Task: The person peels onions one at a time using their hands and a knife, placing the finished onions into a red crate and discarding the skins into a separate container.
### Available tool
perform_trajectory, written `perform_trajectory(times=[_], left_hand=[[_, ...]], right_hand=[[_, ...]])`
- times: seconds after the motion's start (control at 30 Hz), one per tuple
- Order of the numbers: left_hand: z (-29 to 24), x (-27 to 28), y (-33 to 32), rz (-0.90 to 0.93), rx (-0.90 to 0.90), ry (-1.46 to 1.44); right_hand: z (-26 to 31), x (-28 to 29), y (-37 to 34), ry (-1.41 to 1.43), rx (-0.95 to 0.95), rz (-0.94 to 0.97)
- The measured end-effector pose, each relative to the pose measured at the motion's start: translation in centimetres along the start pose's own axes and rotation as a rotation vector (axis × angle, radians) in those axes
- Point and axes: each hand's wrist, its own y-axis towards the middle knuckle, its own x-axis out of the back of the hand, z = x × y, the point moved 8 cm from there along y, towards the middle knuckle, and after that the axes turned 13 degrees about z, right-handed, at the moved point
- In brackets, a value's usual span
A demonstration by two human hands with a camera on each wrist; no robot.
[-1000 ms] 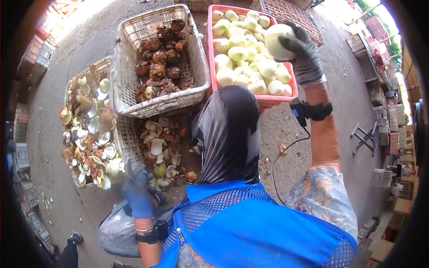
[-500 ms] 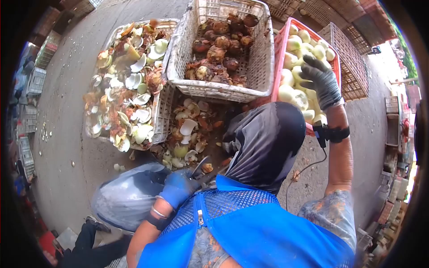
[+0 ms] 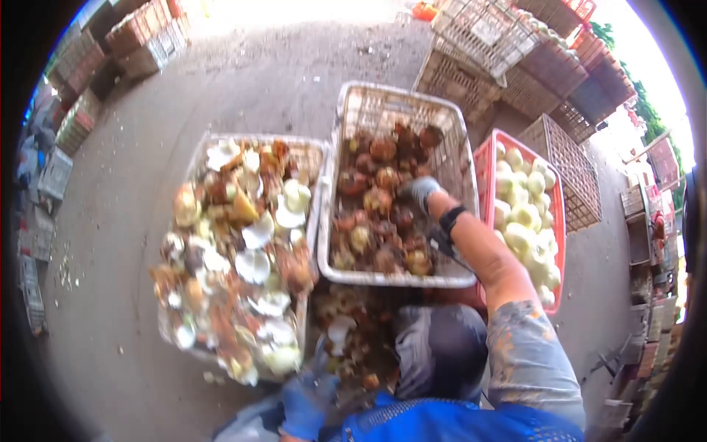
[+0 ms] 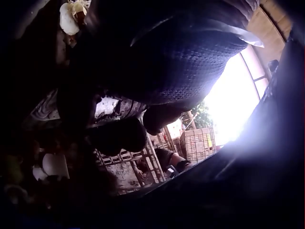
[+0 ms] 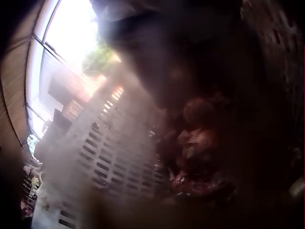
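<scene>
My right hand, in a grey glove, reaches down into a white plastic crate of brown, unpeeled onions. Its fingertips are blurred among the onions, so I cannot tell whether they grip one. Slatted crate wall and dark onions fill much of the dim right wrist view. Low by my lap, my left hand in a blue glove holds a knife, blade pointing up and away. The left wrist view is mostly dark glove.
Left of the onion crate, a second crate is heaped with onion peel. A red crate of peeled white onions stands at the right. More peel lies on the ground before my knee. Stacked crates stand behind.
My right hand was holding a peeled onion over the red crate, let it go, and has moved left into the crate of unpeeled onions. The left hand keeps the knife low. The view has shifted.
</scene>
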Motion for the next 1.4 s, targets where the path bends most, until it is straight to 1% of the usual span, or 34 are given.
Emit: perform_trajectory(times=[0.03, 0.07, 0.1, 0.13, 0.2, 0.27, 0.3, 0.33, 0.4, 0.43, 0.5, 0.53, 0.6, 0.63, 0.67, 0.73, 0.77, 0.83, 0.87, 0.9, 0.93, 0.97, 1.0, 1.03, 1.07, 1.1, 1.13, 1.17, 1.2, 1.23, 1.27, 1.3, 1.33, 1.4], left_hand=[[1.0, -0.2, 0.2, -0.004, -0.028, 0.141], [1.6, -0.1, 0.8, -0.005, -0.042, 0.28], [1.0, 0.3, 1.4, 0.001, -0.041, 0.27], [0.3, 0.7, 2.0, 0.012, -0.035, 0.223], [-1.0, 1.1, 3.0, 0.028, -0.029, 0.167], [-1.7, 1.2, 3.8, 0.041, -0.03, 0.148], [-1.9, 1.3, 4.3, 0.046, -0.028, 0.138], [-2.1, 1.4, 4.5, 0.047, -0.027, 0.133], [-2.4, 1.2, 4.8, 0.048, -0.032, 0.126], [-2.5, 1.1, 4.8, 0.05, -0.035, 0.121], [-2.9, 1.2, 4.7, 0.047, -0.047, 0.119], [-3.0, 1.1, 4.5, 0.045, -0.053, 0.118], [-3.4, 0.8, 4.1, 0.038, -0.069, 0.119], [-3.6, 0.8, 3.8, 0.034, -0.08, 0.119], [-3.9, 0.6, 3.5, 0.028, -0.098, 0.115], [-4.7, 0.5, 2.6, 0.012, -0.133, 0.106], [-5.0, 0.3, 2.0, 0.0, -0.154, 0.099], [-5.7, 0.0, 0.3, -0.025, -0.206, 0.097], [-6.3, -0.2, -0.5, -0.041, -0.238, 0.092], [-6.8, -0.2, -1.3, -0.063, -0.256, 0.083], [-7.7, -0.2, -2.1, -0.089, -0.266, 0.065], [-8.0, 0.0, -2.6, -0.119, -0.17, 0.039], [-7.9, -0.2, -3.3, -0.129, -0.177, 0.037], [-7.7, -0.6, -3.3, -0.082, -0.232, 0.067], [-7.7, -0.9, -3.3, -0.034, -0.291, 0.101], [-7.6, -0.8, -3.7, -0.047, -0.327, 0.035], [-7.8, -0.8, -4.1, -0.054, -0.336, 0.037], [-8.3, -0.6, -4.4, -0.058, -0.387, -0.101], [-9.1, -0.3, -4.9, -0.061, -0.437, -0.24], [-10.5, -0.4, -5.6, -0.038, -0.463, -0.304], [-12.1, -0.3, -6.5, -0.024, -0.482, -0.376], [-13.9, -0.3, -7.6, -0.033, -0.566, -0.444], [-15.3, -0.3, -8.5, -0.046, -0.64, -0.522], [-16.4, -0.6, -9.8, -0.048, -0.646, -0.521]], right_hand=[[1.5, 0.4, -1.6, -0.071, 0.004, 0.068], [1.5, -0.6, -1.0, -0.102, -0.087, 0.153], [0.7, -2.5, 0.6, -0.081, -0.089, 0.172], [0.4, -2.1, -1.0, 0.529, -0.214, 0.29], [1.8, -2.6, 1.1, -0.001, -0.105, 0.255], [3.9, -4.5, 2.8, -0.102, 0.113, 0.296], [3.6, -5.5, 3.5, -0.094, 0.054, 0.255], [3.3, -7.6, 5.4, -0.179, 0.042, 0.215], [2.8, -10.6, 8.1, -0.14, -0.001, 0.228], [2.7, -10.4, 7.6, -0.144, -0.005, 0.22], [0.5, -9.5, 6.3, 0.328, -0.216, 0.091], [0.7, -8.6, 5.7, 0.329, -0.213, 0.08], [1.0, -7.3, 2.8, 0.308, -0.255, 0.144], [3.4, -4.3, -0.1, 0.122, -0.119, 0.307], [3.3, -3.8, -0.9, 0.118, -0.125, 0.295], [4.7, -1.5, -2.5, 0.041, 0.027, 0.203], [5.1, -0.6, -3.7, 0.031, 0.027, 0.184], [5.5, 2.3, -7.3, 0.512, 0.071, -0.052], [6.6, 3.7, -9.9, 0.501, 0.074, -0.069], [7.3, 4.3, -12.8, 1.111, 0.068, -0.056], [8.2, 3.9, -14.8, 1.722, 0.065, -0.03], [7.9, 3.0, -15.8, 1.712, 0.074, -0.038], [8.0, 3.7, -16.9, 1.57, 0.364, -0.171], [8.6, 4.8, -18.7, 1.4, 0.644, -0.298], [9.3, 5.6, -21.2, 1.387, 0.653, -0.308], [9.6, 6.1, -24.3, 1.546, 0.723, -0.318], [10.3, 7.0, -28.1, 1.706, 0.792, -0.322], [11.5, 8.3, -31.8, 1.695, 0.799, -0.325], [13.2, 10.0, -35.6, 1.774, 0.867, -0.304], [15.3, 11.5, -39.1, 1.851, 0.936, -0.271], [17.8, 12.6, -42.4, 1.838, 0.94, -0.245], [19.8, 13.7, -45.6, 1.791, 0.894, -0.344], [21.6, 13.9, -46.9, 1.743, 0.837, -0.425], [25.7, 12.8, -46.3, 1.636, 0.943, -0.563]])
